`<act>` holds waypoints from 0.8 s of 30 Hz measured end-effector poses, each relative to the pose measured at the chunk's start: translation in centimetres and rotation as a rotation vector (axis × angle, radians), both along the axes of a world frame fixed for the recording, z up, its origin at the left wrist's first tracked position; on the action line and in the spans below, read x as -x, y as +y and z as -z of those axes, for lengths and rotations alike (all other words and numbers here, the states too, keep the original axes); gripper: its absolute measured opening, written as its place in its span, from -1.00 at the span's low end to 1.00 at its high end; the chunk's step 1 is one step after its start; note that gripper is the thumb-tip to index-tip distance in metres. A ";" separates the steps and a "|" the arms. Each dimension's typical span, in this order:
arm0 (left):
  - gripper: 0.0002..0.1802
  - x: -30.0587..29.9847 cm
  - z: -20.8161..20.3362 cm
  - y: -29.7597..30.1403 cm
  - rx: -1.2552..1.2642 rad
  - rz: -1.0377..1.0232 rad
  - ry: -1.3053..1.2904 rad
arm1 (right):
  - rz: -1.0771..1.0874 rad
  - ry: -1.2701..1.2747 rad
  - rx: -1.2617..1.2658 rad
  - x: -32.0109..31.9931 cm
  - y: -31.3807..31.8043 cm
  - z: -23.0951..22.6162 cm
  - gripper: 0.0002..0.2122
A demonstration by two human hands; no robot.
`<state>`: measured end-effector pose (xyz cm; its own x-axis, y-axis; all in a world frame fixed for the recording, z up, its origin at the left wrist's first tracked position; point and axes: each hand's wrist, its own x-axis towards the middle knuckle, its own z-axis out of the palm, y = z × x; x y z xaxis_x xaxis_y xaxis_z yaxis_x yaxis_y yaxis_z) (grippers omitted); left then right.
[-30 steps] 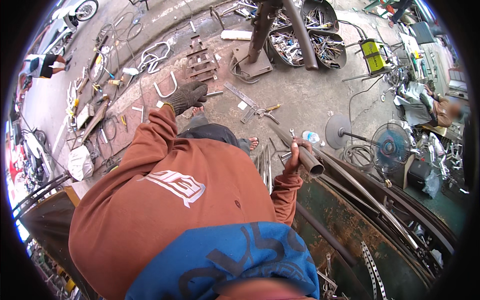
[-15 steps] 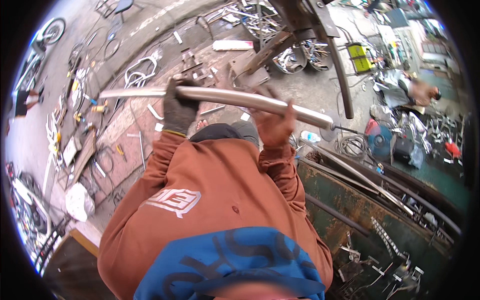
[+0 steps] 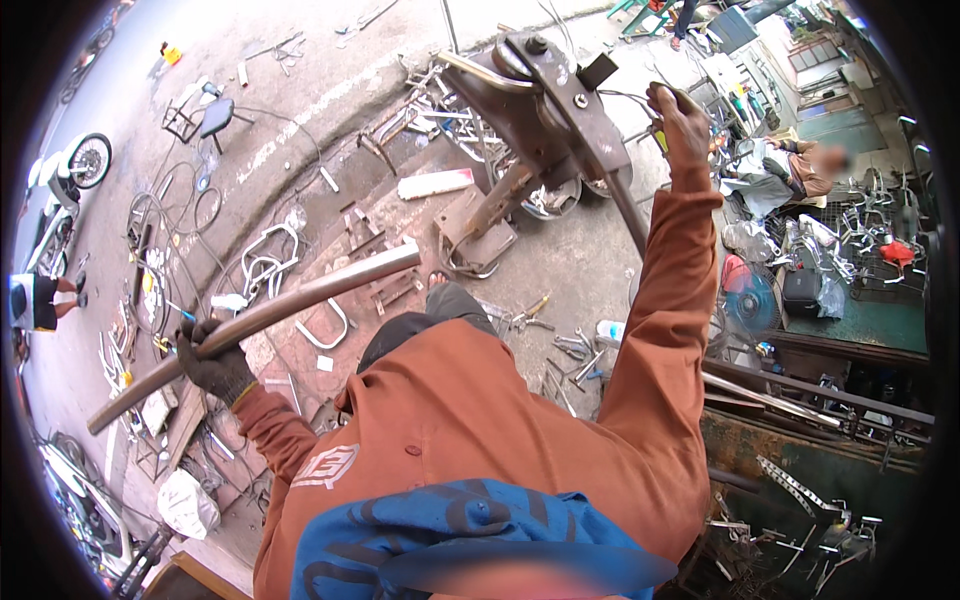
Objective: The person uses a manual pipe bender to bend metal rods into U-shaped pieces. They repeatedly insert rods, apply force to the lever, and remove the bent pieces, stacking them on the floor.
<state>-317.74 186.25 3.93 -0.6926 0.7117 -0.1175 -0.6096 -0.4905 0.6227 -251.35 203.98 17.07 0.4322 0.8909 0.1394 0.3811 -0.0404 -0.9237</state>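
Observation:
A long, shiny metal pipe (image 3: 320,288) slants across the left side, its right end higher and farther off. My left hand (image 3: 216,372), in a dark work glove, is closed around it nearer its lower left end. Beyond my body stands a heavy steel bending tool (image 3: 590,130) of bolted plates, with a bar (image 3: 627,212) running down from it. My bare right hand (image 3: 683,128) is raised just right of those plates, apart from the pipe. Its fingers are curled in; whatever they may hold is hidden.
Metal scraps and bent tubes litter the ground. A white and red box (image 3: 435,183) lies beyond the pipe. Hand tools and a bottle (image 3: 610,330) lie near my right arm, with a blue fan (image 3: 752,302) farther right. Another person (image 3: 808,170) sits at the far right.
My right hand has let go of the pipe and reached up and right beside the bending tool. My left hand has carried the pipe left and nearer, tilting it.

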 end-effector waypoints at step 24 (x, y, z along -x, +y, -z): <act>-0.78 -6.8 -8.9 14.4 0.068 -0.125 0.178 | -0.778 0.239 0.406 -6.6 23.5 15.8 -0.61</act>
